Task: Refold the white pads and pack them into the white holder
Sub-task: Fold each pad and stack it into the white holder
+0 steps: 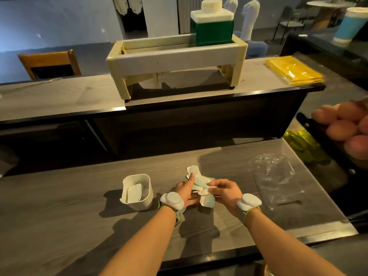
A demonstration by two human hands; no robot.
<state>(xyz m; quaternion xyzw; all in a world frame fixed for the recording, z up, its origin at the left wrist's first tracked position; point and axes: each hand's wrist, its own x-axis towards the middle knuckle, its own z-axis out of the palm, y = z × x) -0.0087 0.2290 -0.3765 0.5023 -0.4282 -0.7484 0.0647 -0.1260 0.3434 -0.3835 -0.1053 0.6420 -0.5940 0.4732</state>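
Note:
A crumpled white pad (206, 199) with pale blue-green parts lies partly unfolded on the grey table, between both hands. My left hand (186, 189) holds its upper left part, with a finger stretched up along it. My right hand (226, 191) pinches the pad's right side between thumb and fingers. The white holder (147, 193) stands upright just left of my left hand. One folded white pad (134, 193) sits inside it, leaning against the left wall.
A clear plastic bag (275, 176) lies flat to the right on the table (59, 216). Behind is a higher counter with a cream stand (175, 60) and yellow packets (294, 71). Fruit (342, 126) and green items (300, 144) sit at the right edge.

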